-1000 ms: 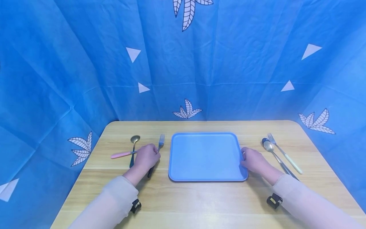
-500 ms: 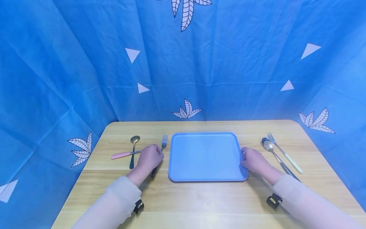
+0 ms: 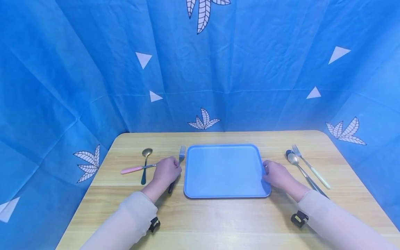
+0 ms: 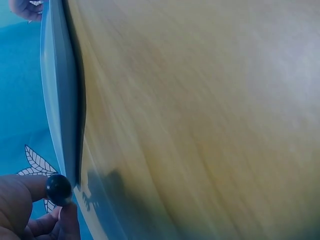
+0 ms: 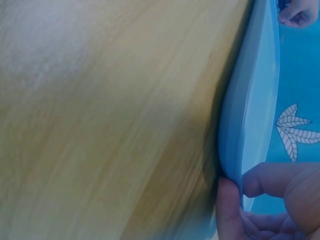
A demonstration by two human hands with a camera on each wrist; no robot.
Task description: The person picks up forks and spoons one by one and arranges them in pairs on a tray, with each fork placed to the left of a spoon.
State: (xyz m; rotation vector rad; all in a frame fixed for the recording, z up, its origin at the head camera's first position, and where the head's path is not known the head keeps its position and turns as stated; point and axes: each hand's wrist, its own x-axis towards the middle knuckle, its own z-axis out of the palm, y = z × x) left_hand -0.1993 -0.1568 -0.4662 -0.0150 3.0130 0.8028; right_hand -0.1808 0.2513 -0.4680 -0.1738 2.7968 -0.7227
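Note:
Left of the blue tray (image 3: 226,172), my left hand (image 3: 165,171) pinches a fork (image 3: 182,152) with a dark handle. Its tines point to the back, and its handle end sticks out below the hand; the left wrist view shows this rounded dark end (image 4: 59,190) between thumb and fingers. My right hand (image 3: 276,173) grips the tray's right rim, thumb on one side and fingers on the other in the right wrist view, where the tray wall (image 5: 235,125) runs up from the fingertips (image 5: 229,200). The bare tray lies flat in the middle of the table.
On the left, a pink-handled utensil (image 3: 132,169) crosses a dark-handled spoon (image 3: 146,163); its far end is behind the left hand. Spoons (image 3: 293,159) and a pale-handled fork (image 3: 318,177) lie right of the tray. Blue cloth (image 3: 256,69) hangs around the wooden table (image 3: 218,222).
My left hand has slid right with the fork, bringing it close to the tray's left edge. The right hand and tray have stayed in place.

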